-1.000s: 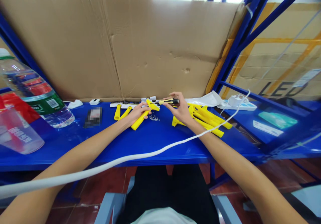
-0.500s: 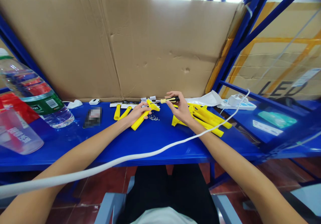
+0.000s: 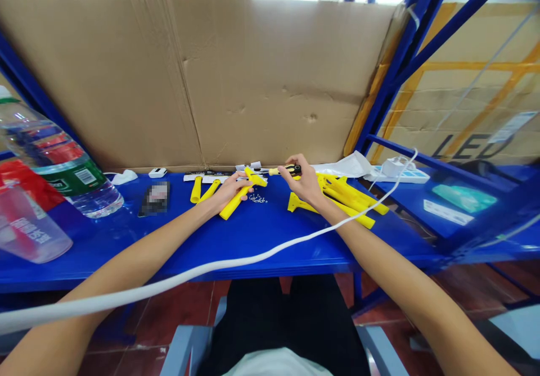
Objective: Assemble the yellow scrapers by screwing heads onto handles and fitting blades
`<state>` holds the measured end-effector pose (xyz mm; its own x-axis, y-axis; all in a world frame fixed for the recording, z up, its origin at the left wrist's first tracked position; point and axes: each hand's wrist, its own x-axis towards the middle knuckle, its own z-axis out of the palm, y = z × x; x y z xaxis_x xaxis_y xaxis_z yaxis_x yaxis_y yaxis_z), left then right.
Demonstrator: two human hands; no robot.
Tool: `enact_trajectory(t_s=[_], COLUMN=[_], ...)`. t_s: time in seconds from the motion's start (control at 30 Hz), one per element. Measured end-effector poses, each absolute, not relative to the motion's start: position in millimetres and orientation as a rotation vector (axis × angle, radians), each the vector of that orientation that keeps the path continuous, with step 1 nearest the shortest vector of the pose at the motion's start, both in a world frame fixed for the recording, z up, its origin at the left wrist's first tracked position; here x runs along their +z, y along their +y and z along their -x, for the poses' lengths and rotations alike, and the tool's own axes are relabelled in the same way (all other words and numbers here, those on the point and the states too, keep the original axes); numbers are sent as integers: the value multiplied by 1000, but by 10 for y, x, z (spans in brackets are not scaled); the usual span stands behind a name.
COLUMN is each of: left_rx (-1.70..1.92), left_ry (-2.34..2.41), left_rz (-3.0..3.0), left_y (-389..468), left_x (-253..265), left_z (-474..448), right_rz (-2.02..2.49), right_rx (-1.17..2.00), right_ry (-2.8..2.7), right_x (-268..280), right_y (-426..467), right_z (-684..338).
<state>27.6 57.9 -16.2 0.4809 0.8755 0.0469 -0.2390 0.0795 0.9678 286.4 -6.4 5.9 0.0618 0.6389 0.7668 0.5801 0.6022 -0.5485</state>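
From my distant seat, I had the left hand closed around a yellow T-shaped part above the blue table, and the right hand pinching a screwdriver, its shank toward the part's head. Whether the tip touched, I could not tell. In my judgement, good work here needed a firm left hold, a straight driver and gentle pressure, without disturbing the tiny loose pieces just beside. More yellow parts lay near the right wrist.

Free room lies along the desk's middle front edge, crossed by a white cable, with yellow parts toward the right and cardboard walling the back edge.
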Motion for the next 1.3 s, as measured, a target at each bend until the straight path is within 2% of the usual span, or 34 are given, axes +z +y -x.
enact_trajectory(t_s=[0.33, 1.07, 1.3], left_rx=[968, 957, 951], left_ry=[664, 665, 669], left_rz=[-1192, -1199, -1221], left_y=[590, 598, 611], left_x=[-150, -150, -178], left_z=[-268, -262, -264], right_rz=[1076, 1185, 1074], right_rx=[313, 325, 380], right_ry=[-1704, -1692, -1693], right_x=[66, 86, 80], right_y=[-121, -136, -126], right_z=[-2903, -2908, -2929])
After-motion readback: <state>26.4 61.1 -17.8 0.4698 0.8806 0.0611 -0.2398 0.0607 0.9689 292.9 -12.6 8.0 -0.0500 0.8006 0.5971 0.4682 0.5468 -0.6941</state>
